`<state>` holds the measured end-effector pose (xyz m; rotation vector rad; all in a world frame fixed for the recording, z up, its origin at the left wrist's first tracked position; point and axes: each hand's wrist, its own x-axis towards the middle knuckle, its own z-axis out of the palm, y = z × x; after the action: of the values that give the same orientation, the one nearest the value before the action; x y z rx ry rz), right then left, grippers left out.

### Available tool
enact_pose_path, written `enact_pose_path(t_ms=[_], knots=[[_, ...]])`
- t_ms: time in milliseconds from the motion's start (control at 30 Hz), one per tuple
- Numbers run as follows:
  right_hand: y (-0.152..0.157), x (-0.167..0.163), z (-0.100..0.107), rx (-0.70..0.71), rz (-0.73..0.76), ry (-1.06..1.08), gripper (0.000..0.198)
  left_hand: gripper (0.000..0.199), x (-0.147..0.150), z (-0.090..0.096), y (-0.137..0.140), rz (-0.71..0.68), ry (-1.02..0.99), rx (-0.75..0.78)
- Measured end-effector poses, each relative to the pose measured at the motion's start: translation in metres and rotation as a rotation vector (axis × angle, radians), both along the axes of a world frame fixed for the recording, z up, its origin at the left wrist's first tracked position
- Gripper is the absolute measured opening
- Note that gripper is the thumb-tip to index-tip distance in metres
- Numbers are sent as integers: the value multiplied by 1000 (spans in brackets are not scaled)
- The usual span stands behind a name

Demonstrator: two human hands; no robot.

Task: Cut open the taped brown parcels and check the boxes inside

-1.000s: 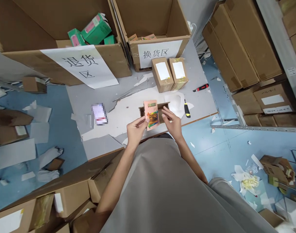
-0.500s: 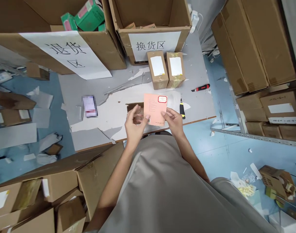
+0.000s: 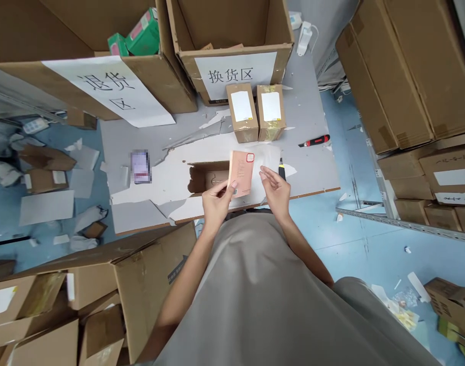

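Observation:
A thin pink booklet (image 3: pixel 240 175) with printed text and a red-framed mark in its upper corner is held up over the table. My left hand (image 3: pixel 217 203) grips its lower left edge, thumb on the front. Just right of the booklet, my right hand (image 3: pixel 276 193) is apart from it, fingers stretched out and holding nothing that I can see. Behind the booklet lies an open small cardboard box (image 3: pixel 196 179), partly hidden by it and by my left hand. A utility knife with a black and yellow handle (image 3: pixel 281 169) lies beyond my right fingers.
Two taped cartons (image 3: pixel 243 114) stand side by side behind the booklet. A red and black utility knife (image 3: pixel 315 141) lies to the right, a phone (image 3: pixel 141 166) to the left. Large boxes with paper signs (image 3: pixel 232 76) line the back. A box of cartons (image 3: pixel 141 295) is at lower left.
My right hand has let go of the booklet and moved slightly right. My left hand now grips the booklet, which has turned a little, showing its edge and uncovering more of the open box.

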<state>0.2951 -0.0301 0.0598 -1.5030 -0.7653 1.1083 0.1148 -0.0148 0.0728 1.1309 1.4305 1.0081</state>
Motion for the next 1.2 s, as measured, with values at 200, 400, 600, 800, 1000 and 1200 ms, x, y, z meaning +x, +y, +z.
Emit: enact_pose_path(t_ms=[200, 400, 600, 800, 1000, 1200], knots=[[-8, -14, 4, -11, 140, 51, 61, 34, 27, -4, -15, -194, 174, 259], [4, 19, 2, -15, 219, 141, 69, 64, 14, -10, -2, -157, 91, 190], [3, 36, 11, -44, 362, 262, 68, 67, -10, -6, 18, -171, -186, -77], [10, 36, 14, 47, 373, 117, 61, 54, -11, 0, 18, -124, -147, 9], [12, 38, 18, 215, 376, -85, 36, 34, -15, 7, 18, -137, -14, 285], [10, 40, 15, 270, 370, -60, 37, 26, -16, 7, 17, -138, 1, 359]])
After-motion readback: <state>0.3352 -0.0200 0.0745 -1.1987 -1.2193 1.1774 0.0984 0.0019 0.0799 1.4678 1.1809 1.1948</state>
